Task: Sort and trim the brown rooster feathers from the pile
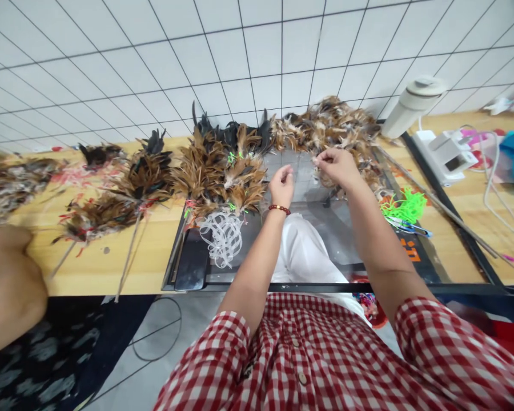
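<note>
My left hand (281, 187), with a beaded bracelet on its wrist, is closed above the glass pane (302, 171). Its fingertips are pressed together, and anything in them is too small to make out. Further right, my right hand (337, 166) pinches thumb against fingers at the edge of a pile of loose brown feathers (336, 123); what it grips I cannot make out. Left of my left hand lie bunches of brown and black feathers (214, 162) with green ties. Below those bunches is a tangle of clear plastic strips (223, 237).
A black phone (192, 260) lies at the front left. Bright green strings (405, 206), thin sticks (445, 208), a white bottle (413, 105) and a power strip (441, 154) are to the right. On the left are a co-worker's arm (8, 279) and feather bunches on sticks (148, 177).
</note>
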A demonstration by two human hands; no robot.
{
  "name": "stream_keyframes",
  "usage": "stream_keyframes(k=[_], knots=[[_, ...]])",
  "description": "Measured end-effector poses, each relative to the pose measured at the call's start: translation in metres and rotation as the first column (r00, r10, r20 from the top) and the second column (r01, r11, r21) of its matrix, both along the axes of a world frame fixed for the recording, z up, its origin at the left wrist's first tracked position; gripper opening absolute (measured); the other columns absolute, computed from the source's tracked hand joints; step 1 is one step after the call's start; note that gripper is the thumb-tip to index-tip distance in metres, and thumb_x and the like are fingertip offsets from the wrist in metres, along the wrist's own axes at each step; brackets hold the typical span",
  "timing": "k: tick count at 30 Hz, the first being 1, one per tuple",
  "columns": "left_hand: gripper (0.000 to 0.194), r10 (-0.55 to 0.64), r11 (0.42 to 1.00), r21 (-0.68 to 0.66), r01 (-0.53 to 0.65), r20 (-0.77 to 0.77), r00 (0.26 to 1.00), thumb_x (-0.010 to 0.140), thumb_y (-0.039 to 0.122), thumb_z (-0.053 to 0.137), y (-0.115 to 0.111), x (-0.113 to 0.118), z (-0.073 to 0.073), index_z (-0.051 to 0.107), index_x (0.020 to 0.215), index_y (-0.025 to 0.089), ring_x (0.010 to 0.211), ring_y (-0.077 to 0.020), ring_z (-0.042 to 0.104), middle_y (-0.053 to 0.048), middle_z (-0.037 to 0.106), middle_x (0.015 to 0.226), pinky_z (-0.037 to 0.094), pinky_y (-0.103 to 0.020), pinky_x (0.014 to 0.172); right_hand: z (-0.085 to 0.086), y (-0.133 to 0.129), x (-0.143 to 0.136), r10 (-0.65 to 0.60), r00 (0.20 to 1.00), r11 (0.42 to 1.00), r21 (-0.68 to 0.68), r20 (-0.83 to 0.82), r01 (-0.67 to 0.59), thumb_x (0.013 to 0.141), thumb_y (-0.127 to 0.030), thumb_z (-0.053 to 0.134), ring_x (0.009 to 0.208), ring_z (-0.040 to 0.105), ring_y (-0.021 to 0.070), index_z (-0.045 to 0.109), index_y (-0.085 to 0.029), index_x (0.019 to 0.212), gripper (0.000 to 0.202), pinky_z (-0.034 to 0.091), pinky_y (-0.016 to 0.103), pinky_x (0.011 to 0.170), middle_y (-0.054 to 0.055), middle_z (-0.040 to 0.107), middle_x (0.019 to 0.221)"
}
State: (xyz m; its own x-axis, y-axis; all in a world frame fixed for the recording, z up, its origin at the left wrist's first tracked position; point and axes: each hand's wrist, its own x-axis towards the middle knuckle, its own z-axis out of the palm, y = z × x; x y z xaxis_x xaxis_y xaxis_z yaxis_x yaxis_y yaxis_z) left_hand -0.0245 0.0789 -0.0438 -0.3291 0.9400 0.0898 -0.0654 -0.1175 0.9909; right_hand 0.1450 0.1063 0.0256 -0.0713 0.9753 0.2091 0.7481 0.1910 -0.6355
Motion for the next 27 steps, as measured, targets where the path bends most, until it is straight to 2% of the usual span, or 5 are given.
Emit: stream_keyframes(k=[6, 11, 15, 21, 27], knots=[[0.038, -0.070, 0.994, -0.078, 0.079, 0.108, 0.992, 0.076, 0.006, 0.083, -0.006, 0.004, 0.014, 0.074, 0.110, 0.020, 0.075, -0.0095, 0.069, -0.004, 0.080, 0.106, 0.058, -0.024, 0.080, 0.008, -0.019, -0.027, 0.006, 0.933, 0.964, 0.246, 0.360, -0.101, 0.097, -0.029, 0.053, 0.120, 0.061, 0.0415, 0.076, -0.017, 0.096, 0.027, 0.041, 0.066, 0.106, 0.018, 0.073, 0.110], [0.021, -0.184, 0.943, -0.209, 0.258, 0.314, 0.931, 0.093, 0.036, 0.075, -0.018, 0.001, 0.026, 0.071, 0.089, 0.015, 0.065, -0.0095, 0.068, -0.003, 0.074, 0.079, 0.054, -0.022, 0.064, 0.018, -0.034, -0.040, 0.071, 0.819, 0.946, 0.220, 0.569, -0.236, 0.106, -0.030, 0.042, 0.123, 0.056, 0.0371, 0.073, -0.016, 0.103, 0.034, 0.041, 0.060, 0.106, 0.019, 0.070, 0.116], [0.019, -0.261, 0.900, -0.207, 0.384, 0.450, 0.854, 0.091, 0.024, 0.077, -0.023, -0.009, 0.038, 0.067, 0.079, 0.015, 0.057, -0.0049, 0.060, 0.002, 0.067, 0.066, 0.046, -0.018, 0.057, 0.017, -0.033, -0.037, 0.136, 0.822, 0.933, 0.207, 0.554, -0.294, 0.105, -0.031, 0.043, 0.122, 0.057, 0.0339, 0.070, -0.021, 0.095, 0.031, 0.039, 0.059, 0.110, 0.013, 0.070, 0.112], [0.025, -0.064, 0.945, -0.198, 0.260, 0.668, 0.742, 0.101, 0.013, 0.060, -0.016, -0.022, 0.043, 0.060, 0.077, 0.017, 0.058, -0.0018, 0.058, 0.005, 0.064, 0.067, 0.047, -0.014, 0.062, 0.017, -0.012, 0.006, -0.031, 0.953, 0.976, 0.214, 0.301, -0.036, 0.101, -0.036, 0.054, 0.120, 0.061, 0.0379, 0.075, -0.017, 0.097, 0.029, 0.037, 0.066, 0.111, 0.015, 0.072, 0.107], [0.024, -0.054, 0.948, -0.179, 0.261, 0.723, 0.689, 0.099, 0.005, 0.059, -0.016, -0.020, 0.044, 0.062, 0.077, 0.015, 0.059, -0.0029, 0.060, 0.002, 0.066, 0.067, 0.049, -0.015, 0.065, 0.011, -0.010, 0.019, -0.058, 0.816, 0.996, -0.023, 0.575, 0.087, 0.086, -0.019, 0.064, 0.112, 0.067, 0.0364, 0.083, -0.019, 0.097, 0.022, 0.048, 0.052, 0.099, 0.015, 0.078, 0.108]])
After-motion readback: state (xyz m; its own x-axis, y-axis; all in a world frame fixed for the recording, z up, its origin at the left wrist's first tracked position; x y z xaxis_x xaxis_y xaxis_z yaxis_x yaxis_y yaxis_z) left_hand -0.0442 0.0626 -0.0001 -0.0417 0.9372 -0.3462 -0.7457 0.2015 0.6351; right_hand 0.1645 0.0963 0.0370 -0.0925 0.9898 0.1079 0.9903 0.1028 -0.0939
